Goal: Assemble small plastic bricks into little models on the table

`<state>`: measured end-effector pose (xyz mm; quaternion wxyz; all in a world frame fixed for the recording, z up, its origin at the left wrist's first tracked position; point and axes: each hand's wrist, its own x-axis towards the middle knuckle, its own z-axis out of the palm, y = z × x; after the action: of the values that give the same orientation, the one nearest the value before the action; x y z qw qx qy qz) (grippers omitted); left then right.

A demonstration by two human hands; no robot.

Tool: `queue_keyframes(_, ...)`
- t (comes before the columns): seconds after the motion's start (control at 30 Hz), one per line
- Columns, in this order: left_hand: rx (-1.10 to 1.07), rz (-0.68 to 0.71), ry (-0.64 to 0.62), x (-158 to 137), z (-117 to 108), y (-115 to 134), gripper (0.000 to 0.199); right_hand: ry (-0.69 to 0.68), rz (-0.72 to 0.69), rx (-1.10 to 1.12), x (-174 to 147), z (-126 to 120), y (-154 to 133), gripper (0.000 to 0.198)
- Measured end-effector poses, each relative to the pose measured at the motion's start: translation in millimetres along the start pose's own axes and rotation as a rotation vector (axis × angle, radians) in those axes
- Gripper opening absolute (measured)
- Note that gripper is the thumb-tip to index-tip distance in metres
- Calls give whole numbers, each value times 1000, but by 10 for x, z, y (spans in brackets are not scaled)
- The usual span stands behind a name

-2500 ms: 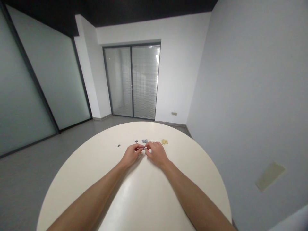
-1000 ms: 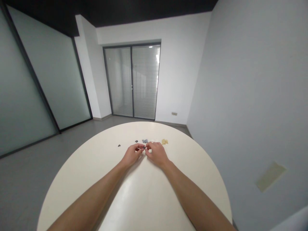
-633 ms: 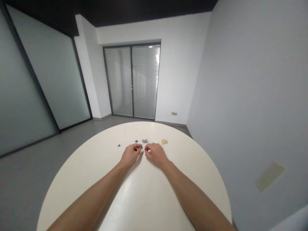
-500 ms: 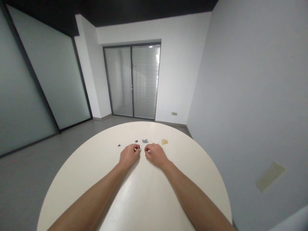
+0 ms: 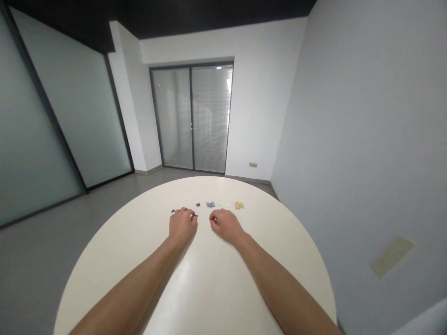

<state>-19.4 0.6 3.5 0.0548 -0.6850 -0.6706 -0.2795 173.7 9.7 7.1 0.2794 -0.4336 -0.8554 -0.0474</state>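
Note:
My left hand (image 5: 183,224) is closed over the table, with a small dark piece (image 5: 196,215) showing at its fingertips. Just beyond it, partly screened by the fingers, lies a dark bit (image 5: 172,211). My right hand (image 5: 226,224) rests on the tabletop with thumb and fingers curled together; whatever is in that pinch is too small to name. In a row past the hands lie a small dark pile (image 5: 198,204), several grey-blue pieces (image 5: 210,204), some white pieces (image 5: 224,204) and a cluster of yellow pieces (image 5: 239,205).
Both forearms lie over a round cream table (image 5: 195,288). Beyond it are a glass door with blinds (image 5: 209,121) and frosted panels (image 5: 77,102) on the left. A grey wall (image 5: 366,130) stands close on the right.
My left hand has moved left, away from my right hand, carrying the small dark piece and now partly covering the leftmost dark bit. My right hand has hardly moved.

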Motion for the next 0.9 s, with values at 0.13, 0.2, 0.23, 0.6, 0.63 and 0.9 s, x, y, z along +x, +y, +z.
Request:
queue_keyframes(0.13, 17, 16, 8, 3, 19, -1, 28, 2, -2, 3, 0, 6, 1, 9)
queue_keyframes(0.2, 12, 43, 14, 11, 19, 7, 30, 4, 0, 7, 0, 5, 1, 10)
queue_keyframes(0.23, 5, 51, 14, 15, 14, 14, 31, 4, 0, 10, 0, 3, 0, 10)
queue_keyframes(0.6, -75, 76, -54, 18, 31, 12, 32, -23, 18, 10, 4, -24, -19, 11)
queue_keyframes(0.63, -78, 82, -67, 19, 47, 4, 35, -31, 18, 11, 5, -26, -19, 11)
queue_keyframes(0.9, -19, 181, -165, 25, 96, -11, 58, -68, 26, 26, 7, -35, -24, 12)
